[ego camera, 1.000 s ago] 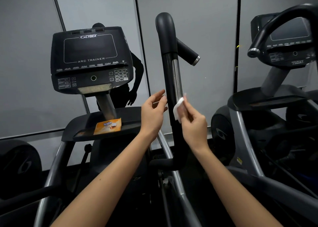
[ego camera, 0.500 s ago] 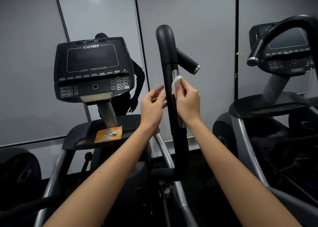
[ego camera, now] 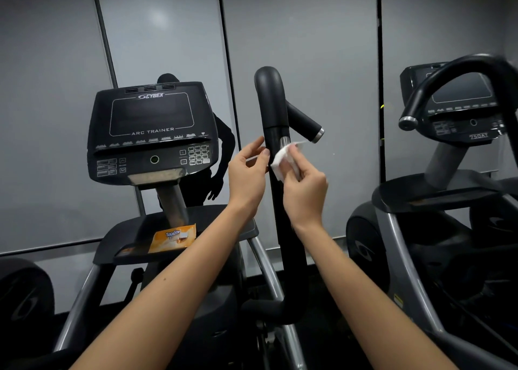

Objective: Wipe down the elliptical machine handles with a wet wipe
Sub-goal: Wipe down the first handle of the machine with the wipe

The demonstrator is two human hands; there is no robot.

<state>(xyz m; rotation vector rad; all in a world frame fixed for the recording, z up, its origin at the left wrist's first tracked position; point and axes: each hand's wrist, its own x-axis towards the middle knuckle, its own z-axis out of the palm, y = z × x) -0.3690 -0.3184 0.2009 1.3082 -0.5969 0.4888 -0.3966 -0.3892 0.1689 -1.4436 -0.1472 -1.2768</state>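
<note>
A tall black upright handle [ego camera: 271, 100] of the elliptical rises at centre, with a short side grip [ego camera: 305, 121] branching to the right. My right hand [ego camera: 304, 186] pinches a white wet wipe [ego camera: 283, 158] against the handle just below its metal sensor strip. On the handle's left side, my left hand [ego camera: 246, 173] has relaxed fingers, and the fingertips touch the bar.
The Cybex console [ego camera: 151, 131] stands to the left, and an orange wipe packet [ego camera: 173, 238] lies on the tray [ego camera: 126, 238] below it. A second machine with a curved black handle [ego camera: 437, 86] fills the right side. Grey wall panels are behind.
The wipe slid up the handle from the lower sensor strip to near its top, then came slightly down. The left hand followed upward beside the bar. The view tilted upward.
</note>
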